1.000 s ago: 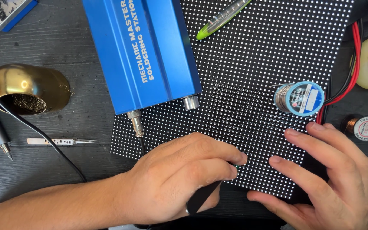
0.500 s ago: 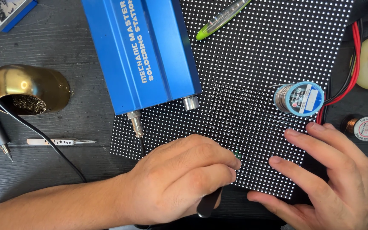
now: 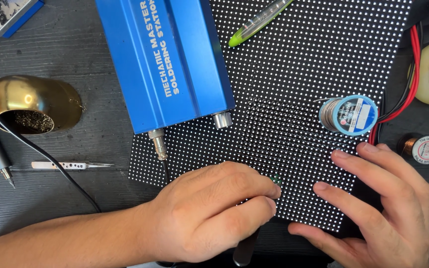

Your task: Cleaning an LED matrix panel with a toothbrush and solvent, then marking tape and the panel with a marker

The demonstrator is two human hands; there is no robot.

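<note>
Black dotted panel (image 3: 299,74), flat under right hand (image 3: 388,208); left hand (image 3: 209,213) grip closed on seemingly a dark tool (image 3: 247,248).

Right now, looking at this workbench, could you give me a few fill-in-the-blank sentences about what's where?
1. The left hand grips a dark tool against the dotted ____.
2. The right hand lies ____ on the panel's lower right corner.
3. The solder spool on the panel has a ____ rim.
4. The tweezers lie on the table below the ____ bowl.

Missing words: panel; flat; blue; gold
</note>
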